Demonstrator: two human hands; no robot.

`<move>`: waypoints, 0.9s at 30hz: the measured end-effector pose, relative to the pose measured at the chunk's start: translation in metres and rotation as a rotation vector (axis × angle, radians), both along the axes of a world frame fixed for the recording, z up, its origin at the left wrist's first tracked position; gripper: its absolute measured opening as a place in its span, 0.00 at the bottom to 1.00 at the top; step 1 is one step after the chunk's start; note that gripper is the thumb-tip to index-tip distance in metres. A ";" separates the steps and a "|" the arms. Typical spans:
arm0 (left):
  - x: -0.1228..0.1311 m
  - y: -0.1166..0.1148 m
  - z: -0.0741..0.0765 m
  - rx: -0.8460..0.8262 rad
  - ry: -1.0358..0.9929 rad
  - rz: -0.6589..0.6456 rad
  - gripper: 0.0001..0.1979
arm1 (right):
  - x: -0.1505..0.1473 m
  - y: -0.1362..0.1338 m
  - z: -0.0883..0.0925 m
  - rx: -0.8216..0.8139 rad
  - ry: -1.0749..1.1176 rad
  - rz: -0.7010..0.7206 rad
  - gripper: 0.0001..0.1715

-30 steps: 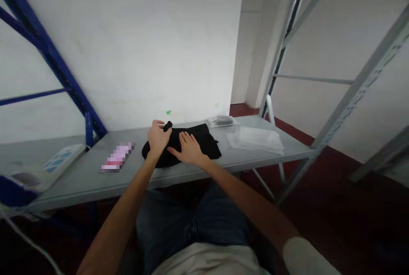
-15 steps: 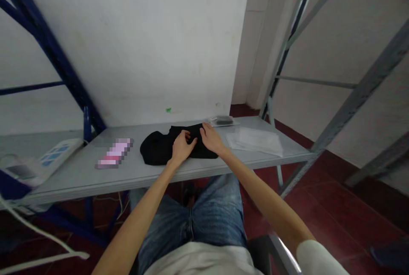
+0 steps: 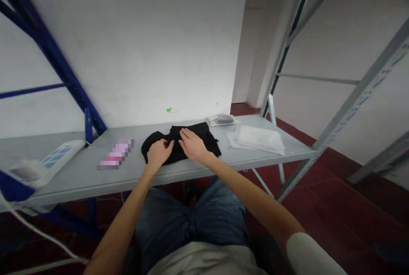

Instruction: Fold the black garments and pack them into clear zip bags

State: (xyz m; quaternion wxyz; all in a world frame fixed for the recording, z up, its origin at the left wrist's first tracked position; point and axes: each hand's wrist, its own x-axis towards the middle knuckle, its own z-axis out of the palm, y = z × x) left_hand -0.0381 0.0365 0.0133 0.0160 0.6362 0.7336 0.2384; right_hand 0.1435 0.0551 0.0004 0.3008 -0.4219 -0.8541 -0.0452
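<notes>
A black garment (image 3: 204,138) lies bunched on the grey metal shelf (image 3: 179,172) in front of me. My left hand (image 3: 159,152) rests on its left part with the fingers curled into the cloth. My right hand (image 3: 193,146) lies flat on the middle of the garment, fingers stretched out and pressing down. My jeans-clad legs show below the shelf's front edge.
Stacked clear plastic bags (image 3: 257,139) lie at the shelf's right end, with a small packaged grey item (image 3: 222,119) behind them. A blurred pink object (image 3: 115,154) lies left of the garment. A white power strip (image 3: 57,157) sits at far left. Blue and grey rack posts flank the shelf.
Both hands have slid left along the garment. The left hand has gone from the middle to the left part; the right has come from the right edge to the middle and flattened.
</notes>
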 end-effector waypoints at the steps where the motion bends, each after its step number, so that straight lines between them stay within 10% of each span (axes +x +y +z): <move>1: 0.002 0.000 -0.002 -0.009 0.042 -0.009 0.24 | -0.004 0.000 -0.003 -0.009 -0.025 -0.002 0.33; 14: 0.016 0.001 0.014 -0.135 0.099 -0.047 0.32 | -0.001 0.005 -0.028 -0.260 -0.098 -0.026 0.46; 27: 0.081 -0.006 0.022 0.236 -0.193 -0.081 0.24 | 0.045 0.042 0.043 -0.657 0.533 -0.175 0.27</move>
